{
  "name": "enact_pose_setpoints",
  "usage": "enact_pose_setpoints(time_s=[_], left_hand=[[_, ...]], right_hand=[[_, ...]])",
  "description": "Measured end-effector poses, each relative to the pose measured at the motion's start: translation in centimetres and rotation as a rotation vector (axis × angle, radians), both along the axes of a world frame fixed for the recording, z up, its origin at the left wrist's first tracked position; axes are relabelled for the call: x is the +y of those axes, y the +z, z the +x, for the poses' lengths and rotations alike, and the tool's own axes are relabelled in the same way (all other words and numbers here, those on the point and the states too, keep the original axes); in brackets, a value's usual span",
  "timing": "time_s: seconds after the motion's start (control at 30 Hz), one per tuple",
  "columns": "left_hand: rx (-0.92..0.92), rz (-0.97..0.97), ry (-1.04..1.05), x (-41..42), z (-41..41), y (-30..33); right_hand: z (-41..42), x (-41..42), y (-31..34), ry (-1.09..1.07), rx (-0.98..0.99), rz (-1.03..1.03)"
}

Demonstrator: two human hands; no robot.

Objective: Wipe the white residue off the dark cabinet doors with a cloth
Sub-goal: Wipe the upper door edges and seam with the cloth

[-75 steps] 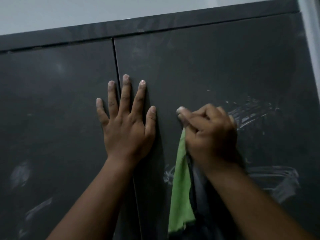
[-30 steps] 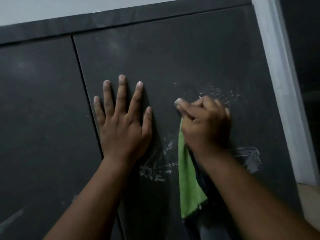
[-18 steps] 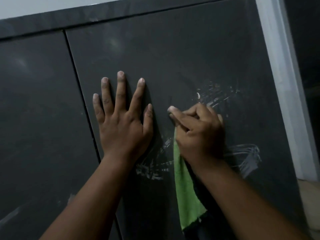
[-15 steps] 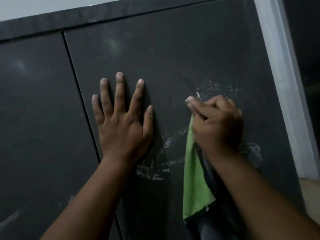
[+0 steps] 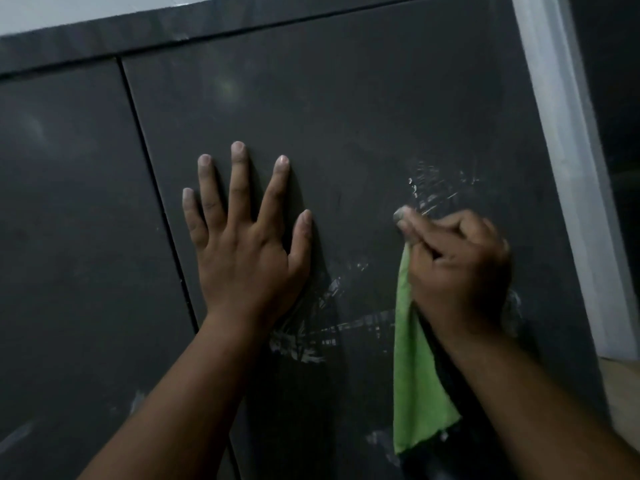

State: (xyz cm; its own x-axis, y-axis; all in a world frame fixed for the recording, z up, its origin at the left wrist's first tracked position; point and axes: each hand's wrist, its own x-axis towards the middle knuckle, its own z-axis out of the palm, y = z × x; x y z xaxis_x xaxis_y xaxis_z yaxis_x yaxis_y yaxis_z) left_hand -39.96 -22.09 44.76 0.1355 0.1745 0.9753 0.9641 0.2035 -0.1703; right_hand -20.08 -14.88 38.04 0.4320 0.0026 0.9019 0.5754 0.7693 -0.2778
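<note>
Two dark cabinet doors fill the view, the right door [image 5: 346, 109] and the left door [image 5: 69, 220], split by a thin vertical gap. My left hand [image 5: 244, 244] presses flat on the right door with fingers spread. My right hand [image 5: 457, 271] grips a green cloth [image 5: 415, 386] and holds it against the right door; the cloth's free end hangs down below my fist. White residue streaks [image 5: 433, 188] show above my right hand. More white smears [image 5: 311, 334] lie between my two wrists.
A pale wall edge or frame [image 5: 568, 168] runs down the right side of the cabinet. A dark top strip [image 5: 242, 26] caps the doors, with a light wall above. Faint smudges [image 5: 20, 434] mark the lower left door.
My right hand with the cloth has moved right and slightly down across the right door, uncovering streaks above it. My left hand stays flat in place.
</note>
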Motion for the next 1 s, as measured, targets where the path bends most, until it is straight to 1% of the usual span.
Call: enact_pose_setpoints(time_s=[0.1, 0.17, 0.23, 0.37, 0.47, 0.63, 0.73, 0.8, 0.9, 1.0], left_hand=[[-0.004, -0.001, -0.004, 0.0, 0.2, 0.1], [-0.008, -0.005, -0.006, 0.1, 0.5, 0.2], [-0.011, -0.008, -0.009, 0.3, 1.0, 0.4], [0.002, 0.0, -0.011, 0.9, 1.7, 0.7], [-0.002, 0.006, -0.022, 1.0, 1.7, 0.6], [0.001, 0.003, -0.02, 0.9, 1.6, 0.3], [-0.005, 0.001, -0.015, 1.0, 1.8, 0.3], [-0.002, 0.005, -0.019, 1.0, 1.8, 0.3], [0.006, 0.013, -0.034, 1.1, 1.5, 0.2], [0.021, 0.014, -0.049, 1.1, 1.3, 0.0]], right_hand=[[0.4, 0.7, 3.3, 0.064, 0.122, -0.054], [-0.1, 0.7, 4.9, 0.095, 0.16, -0.061], [-0.7, 0.2, 4.9, 0.089, 0.129, -0.033], [-1.0, -0.4, 1.0, 0.03, -0.026, 0.014], [1.1, 0.5, -0.4, -0.019, -0.035, 0.0], [2.9, 1.8, 2.3, 0.051, 0.131, -0.067], [2.0, 1.6, 4.7, 0.08, 0.164, -0.093], [0.5, 0.6, 4.7, 0.085, 0.127, -0.087], [-1.3, -0.6, 2.0, 0.075, -0.011, -0.017], [0.2, 0.0, -0.3, 0.015, -0.015, -0.043]])
